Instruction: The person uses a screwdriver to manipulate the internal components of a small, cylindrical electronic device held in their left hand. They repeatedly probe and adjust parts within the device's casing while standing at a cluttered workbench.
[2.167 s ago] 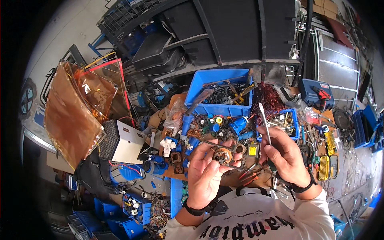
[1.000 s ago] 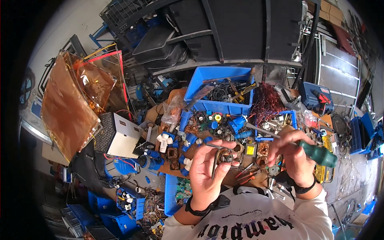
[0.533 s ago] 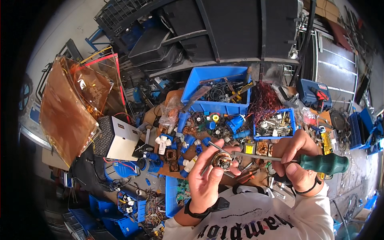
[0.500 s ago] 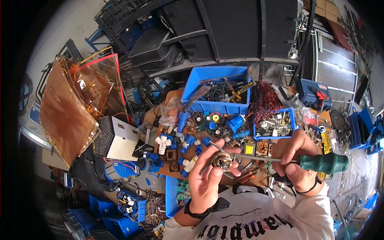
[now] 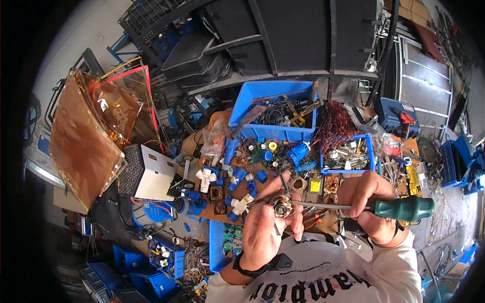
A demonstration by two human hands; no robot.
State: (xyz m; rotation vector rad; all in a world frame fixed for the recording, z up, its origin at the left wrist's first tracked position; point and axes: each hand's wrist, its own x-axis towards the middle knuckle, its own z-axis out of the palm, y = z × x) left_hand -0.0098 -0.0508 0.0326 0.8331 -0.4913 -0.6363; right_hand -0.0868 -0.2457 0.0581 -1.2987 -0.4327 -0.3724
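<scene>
My left hand is closed around a small round metal part, its ringed, copper-coloured face turned up and thin dark prongs sticking out from its sides. I cannot tell exactly what the part is. In my right hand is a screwdriver with a green handle, pinched at its shaft near the handle. The shaft points left and its tip reaches the side of the round part. Some of my left fingers are hidden behind the part.
Beyond my hands, a blue bin holds wires and tools, and a smaller blue tray holds metal pieces. Blue and white fittings lie left of my hands. A red drill rests by a blue case at the right.
The round part has turned in my left hand, so its prongs point differently. My left fingers have shifted around it. The screwdriver has moved slightly left and tilted a little.
</scene>
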